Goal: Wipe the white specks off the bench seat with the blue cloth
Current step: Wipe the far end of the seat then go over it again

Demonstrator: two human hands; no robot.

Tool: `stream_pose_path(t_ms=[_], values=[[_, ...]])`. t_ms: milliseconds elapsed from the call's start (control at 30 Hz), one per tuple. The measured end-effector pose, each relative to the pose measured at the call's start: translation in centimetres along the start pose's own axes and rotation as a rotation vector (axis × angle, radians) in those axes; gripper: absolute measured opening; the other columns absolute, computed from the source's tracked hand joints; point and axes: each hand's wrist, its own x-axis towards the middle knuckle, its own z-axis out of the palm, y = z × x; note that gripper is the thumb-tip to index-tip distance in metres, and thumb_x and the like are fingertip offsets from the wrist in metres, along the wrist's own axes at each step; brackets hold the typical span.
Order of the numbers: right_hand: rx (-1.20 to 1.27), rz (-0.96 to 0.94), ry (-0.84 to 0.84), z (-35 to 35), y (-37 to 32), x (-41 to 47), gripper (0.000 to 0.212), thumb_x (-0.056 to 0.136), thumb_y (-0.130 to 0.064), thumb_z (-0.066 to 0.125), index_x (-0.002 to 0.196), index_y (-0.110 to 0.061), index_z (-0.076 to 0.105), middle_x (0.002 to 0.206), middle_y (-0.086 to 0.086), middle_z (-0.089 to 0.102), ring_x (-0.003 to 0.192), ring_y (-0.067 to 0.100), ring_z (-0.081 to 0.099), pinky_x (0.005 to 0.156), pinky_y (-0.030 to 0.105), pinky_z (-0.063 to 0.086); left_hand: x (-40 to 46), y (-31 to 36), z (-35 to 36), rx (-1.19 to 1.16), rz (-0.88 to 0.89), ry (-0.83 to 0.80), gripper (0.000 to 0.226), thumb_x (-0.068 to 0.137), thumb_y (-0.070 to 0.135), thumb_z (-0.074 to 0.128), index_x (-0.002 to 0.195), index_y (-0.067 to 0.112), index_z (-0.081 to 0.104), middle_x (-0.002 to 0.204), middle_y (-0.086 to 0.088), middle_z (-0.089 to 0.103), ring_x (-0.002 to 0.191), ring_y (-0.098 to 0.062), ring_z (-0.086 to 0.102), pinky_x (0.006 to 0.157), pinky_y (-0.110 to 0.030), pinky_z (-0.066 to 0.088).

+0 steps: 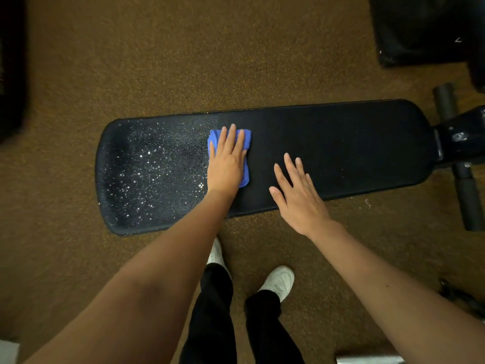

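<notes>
**A:** What are the hands doing?

**B:** The left hand (pixel 227 164) lies flat, fingers straight and close together, pressing the blue cloth (pixel 245 153) onto the bench seat (pixel 341 151) just left of the frame's centre. The cloth is folded; its edges show above the fingertips and along the hand's right side. Nothing is gripped, only pressed under the palm.

**A:** And the other?

**B:** The right hand (pixel 298 198) is spread wide, fingers straight and apart, over the seat's near edge at centre frame. Whether it touches the pad or hovers just above it, I cannot tell. It holds nothing.

**A:** Where are the white specks (pixel 147 169)?

**B:** Scattered across the left part of the seat, from the rounded end up to the cloth. The part right of the cloth looks dark and plain, bar one or two faint dots. A few specks lie on the brown floor (pixel 183 61) near the seat's lower right edge.

**A:** Any writing?

**B:** None I can read.

**A:** What else is around?

**B:** A dark frame with foam rollers (pixel 467 195) at the right end, a black pad (pixel 420 30) at upper right, and at the bottom white shoes (pixel 279 281) and black trousers (pixel 210 319), partly hidden by the forearms.
</notes>
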Motion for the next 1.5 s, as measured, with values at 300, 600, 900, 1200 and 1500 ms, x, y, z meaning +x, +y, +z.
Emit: stream_pose_path(t_ms=[300, 600, 900, 1200, 1500], values=[[-0.004, -0.057, 0.147, -0.2, -4.9, 2.1, 0.066, 0.097, -0.034, 0.038, 0.150, -0.014, 0.005, 0.157, 0.010, -0.011, 0.143, 0.028, -0.013, 0.116, 0.047, 0.006, 0.3, -2.0, -4.7, -0.059, -0.012, 0.077, 0.056, 0.095, 0.037, 0.011, 0.143, 0.015, 0.032, 0.151, -0.006, 0.028, 0.138, -0.024, 0.025, 0.107, -0.044, 0.023], [-0.047, 0.032, 0.239, 2.4, -10.7, 10.1, 0.086, 0.086, -0.051, 0.055, 0.150, -0.018, 0.008, 0.154, 0.023, -0.010, 0.137, 0.050, -0.012, 0.111, 0.058, 0.007, 0.1, -11.8, -4.5, -0.132, -0.063, 0.048, 0.050, 0.101, 0.029, 0.020, 0.145, 0.006, 0.021, 0.155, -0.009, 0.015, 0.144, -0.022, 0.004, 0.115, -0.041, 0.003], [-0.074, -0.023, 0.401, 4.0, -14.2, 13.2, 0.064, 0.090, -0.028, 0.055, 0.141, 0.004, 0.031, 0.150, 0.024, 0.023, 0.140, 0.046, 0.008, 0.111, 0.052, 0.011, -1.1, -14.6, -4.0, -0.176, 0.016, 0.035, 0.065, 0.092, 0.042, 0.005, 0.145, 0.009, 0.024, 0.155, -0.005, 0.015, 0.143, -0.021, 0.004, 0.114, -0.038, 0.000], [0.051, 0.175, 0.555, 2.5, -11.6, 14.9, 0.057, 0.092, -0.019, 0.051, 0.138, 0.009, 0.032, 0.148, 0.027, 0.025, 0.139, 0.046, 0.011, 0.111, 0.056, 0.012, -2.3, -14.7, -3.2, -0.200, 0.021, 0.065, 0.058, 0.096, 0.032, 0.009, 0.144, 0.007, 0.027, 0.154, -0.007, 0.018, 0.143, -0.021, 0.007, 0.116, -0.044, 0.005], [-0.005, -0.201, 0.484, 4.2, -14.9, 14.4, 0.058, 0.083, -0.009, 0.064, 0.133, 0.008, 0.041, 0.141, 0.025, 0.040, 0.135, 0.044, 0.027, 0.107, 0.059, 0.023, -2.3, -15.7, -3.1, -0.178, -0.013, 0.055, 0.060, 0.094, 0.033, 0.007, 0.145, 0.006, 0.024, 0.155, -0.007, 0.016, 0.143, -0.019, 0.007, 0.116, -0.043, 0.005]])
